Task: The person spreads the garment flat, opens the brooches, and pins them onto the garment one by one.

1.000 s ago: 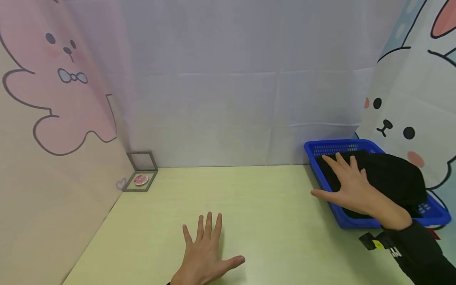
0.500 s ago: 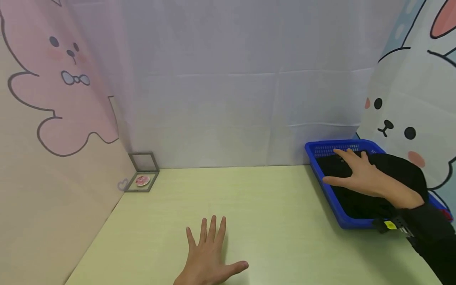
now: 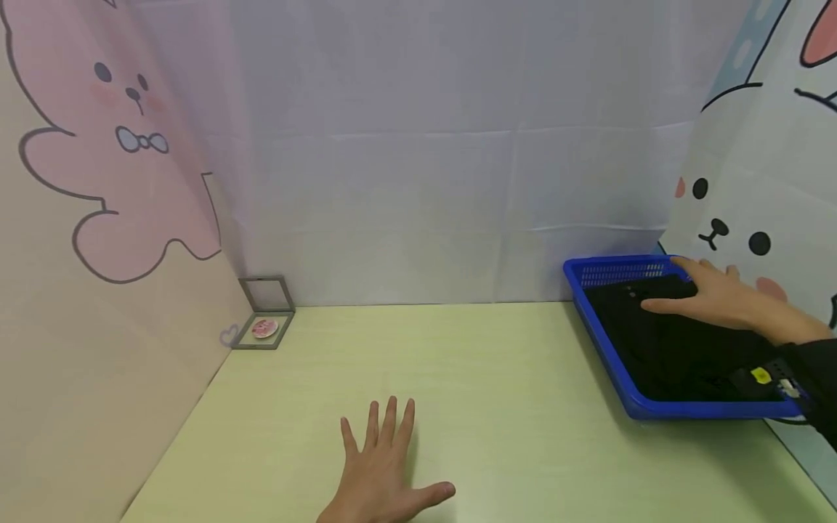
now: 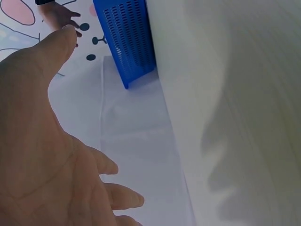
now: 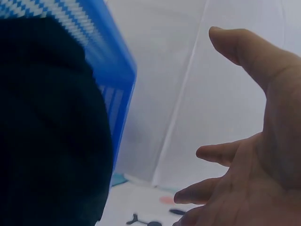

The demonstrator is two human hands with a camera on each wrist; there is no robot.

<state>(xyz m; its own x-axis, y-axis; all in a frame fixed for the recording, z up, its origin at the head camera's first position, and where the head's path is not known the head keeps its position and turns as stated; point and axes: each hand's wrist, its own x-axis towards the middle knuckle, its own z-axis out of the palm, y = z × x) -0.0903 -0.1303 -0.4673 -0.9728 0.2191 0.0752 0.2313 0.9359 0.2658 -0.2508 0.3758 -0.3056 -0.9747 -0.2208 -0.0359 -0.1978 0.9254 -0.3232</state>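
At the back right in the head view stands a blue plastic basket (image 3: 713, 411) with a perforated wall. A black, soft-looking fabric thing (image 3: 637, 327) fills it, too dark to tell its kind. My right hand (image 3: 726, 298) hovers over the basket's right side, fingers apart, holding nothing. In the right wrist view, space shows between that hand (image 5: 249, 155) and the black fabric (image 5: 51, 122). Low in the middle, my left hand (image 3: 379, 472) is spread over the pale table with nothing in its grasp; its palm (image 4: 42, 155) shows in the left wrist view.
A small grey-edged square frame (image 3: 267, 312) stands in the table's back left corner, with a pink round thing (image 3: 264, 328) in it. White cloth (image 3: 405, 181) backs the yellow-green table (image 3: 458, 378). Printed cartoon sheets hang at both sides.
My right hand has moved right and slightly up across the basket, uncovering more of the black fabric on the left. The left hand stays nearly where it was.
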